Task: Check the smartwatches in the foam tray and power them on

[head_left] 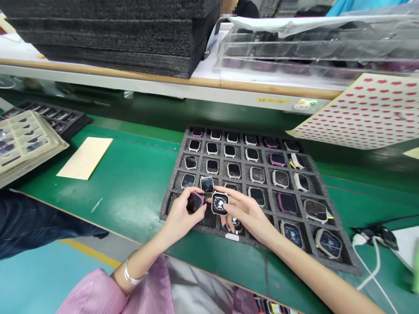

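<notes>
My left hand is closed around a purple smartwatch case with a dark screen. In my right hand is a pale-framed smartwatch, its lit screen showing a dial; thumb and fingers pinch its edges. Both hands are over the near side of a black foam tray, whose compartments hold many strapless watches, mostly pale-framed and some purple. Just beyond my left fingers lies another pale watch with a dark screen. Below my right fingers a lit watch is partly hidden.
Left on the green bench lie a cream sticker sheet, a pale plastic tray and another foam tray. Black foam slabs and clear trays occupy the shelf. A red-dotted sheet hangs right, above white cables.
</notes>
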Demonstrator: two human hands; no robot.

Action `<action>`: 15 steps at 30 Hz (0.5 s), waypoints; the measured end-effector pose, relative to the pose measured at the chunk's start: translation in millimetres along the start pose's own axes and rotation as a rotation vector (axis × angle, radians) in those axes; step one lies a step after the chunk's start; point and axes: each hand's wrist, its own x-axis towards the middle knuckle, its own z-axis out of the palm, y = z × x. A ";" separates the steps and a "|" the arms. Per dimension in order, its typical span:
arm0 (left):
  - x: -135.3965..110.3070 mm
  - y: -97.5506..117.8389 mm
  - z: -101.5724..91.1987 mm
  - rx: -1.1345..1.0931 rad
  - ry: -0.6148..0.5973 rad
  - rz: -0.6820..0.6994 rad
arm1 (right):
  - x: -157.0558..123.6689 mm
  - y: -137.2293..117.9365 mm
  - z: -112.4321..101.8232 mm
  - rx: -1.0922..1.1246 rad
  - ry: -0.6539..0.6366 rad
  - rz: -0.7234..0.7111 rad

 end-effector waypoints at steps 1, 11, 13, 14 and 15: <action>-0.4 0.0 0.3 0.018 0.002 0.018 | -0.4 -0.5 -0.2 0.027 -0.012 -0.002; -5.1 -0.2 2.0 -0.037 -0.008 0.001 | -0.5 -2.9 1.2 0.193 0.015 0.002; -4.9 -1.6 1.5 -0.070 -0.019 0.006 | -0.7 -2.1 1.3 0.194 0.019 0.000; -4.6 -2.6 1.2 -0.091 -0.027 0.008 | -0.9 -1.6 1.3 0.193 0.015 -0.004; -4.4 -3.5 0.8 -0.115 -0.036 0.006 | -1.0 -1.0 1.4 0.193 0.010 -0.012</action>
